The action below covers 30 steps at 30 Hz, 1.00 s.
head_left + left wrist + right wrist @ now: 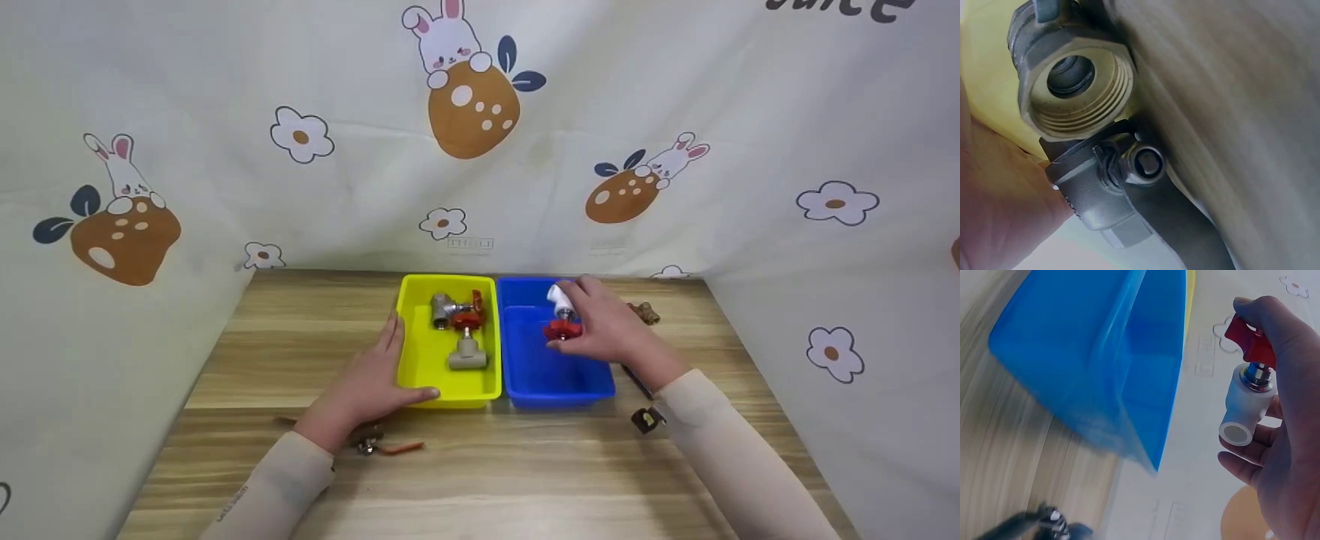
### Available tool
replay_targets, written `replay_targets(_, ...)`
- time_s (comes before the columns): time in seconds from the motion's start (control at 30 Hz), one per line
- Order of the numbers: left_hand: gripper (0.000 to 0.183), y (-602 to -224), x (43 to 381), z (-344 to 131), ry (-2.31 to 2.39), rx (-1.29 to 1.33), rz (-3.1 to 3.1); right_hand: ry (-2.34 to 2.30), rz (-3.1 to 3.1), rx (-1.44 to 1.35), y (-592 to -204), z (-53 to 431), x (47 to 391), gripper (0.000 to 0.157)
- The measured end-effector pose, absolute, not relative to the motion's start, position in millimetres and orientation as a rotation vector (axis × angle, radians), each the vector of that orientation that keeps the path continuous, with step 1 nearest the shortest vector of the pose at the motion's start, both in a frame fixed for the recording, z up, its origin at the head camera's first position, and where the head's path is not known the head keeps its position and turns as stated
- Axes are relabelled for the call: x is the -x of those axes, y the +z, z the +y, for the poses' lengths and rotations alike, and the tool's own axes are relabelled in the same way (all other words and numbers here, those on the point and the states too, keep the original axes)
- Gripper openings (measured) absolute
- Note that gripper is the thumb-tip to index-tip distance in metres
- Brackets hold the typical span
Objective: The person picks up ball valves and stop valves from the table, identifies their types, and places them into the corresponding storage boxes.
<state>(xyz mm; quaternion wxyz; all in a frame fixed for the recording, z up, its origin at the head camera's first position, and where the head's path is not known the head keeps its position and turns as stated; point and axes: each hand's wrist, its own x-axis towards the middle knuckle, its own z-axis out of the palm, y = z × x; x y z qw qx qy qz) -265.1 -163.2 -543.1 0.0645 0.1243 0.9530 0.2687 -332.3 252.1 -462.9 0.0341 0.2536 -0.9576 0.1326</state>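
Note:
My right hand [607, 319] grips a white plastic stop valve [1249, 399] with a red handwheel above the blue bin [525, 367]. In the right wrist view the thumb is on the handwheel and the fingers are behind the white body. My left hand [367, 382] rests against the yellow bin [424, 371], its fingers straight along the left wall and the thumb at the near rim. Inside the yellow bin lie a grey plastic valve [467, 356] and a metal valve [441, 310], both with red handwheels.
Under my left wrist lies a valve with an orange lever [405, 448]; a threaded valve end [1075, 93] fills much of the left wrist view. Right of the blue bin are a brass fitting [646, 312] and a dark piece [646, 421]. Patterned cloth [360, 202] stands behind.

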Motion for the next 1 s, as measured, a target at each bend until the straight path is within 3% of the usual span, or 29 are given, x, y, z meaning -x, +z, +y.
replay_targets(1.0,0.140,-542,265,-163,0.792,-0.393,2.868,0.321,-2.857,-1.025,-457,163,335,0.103)
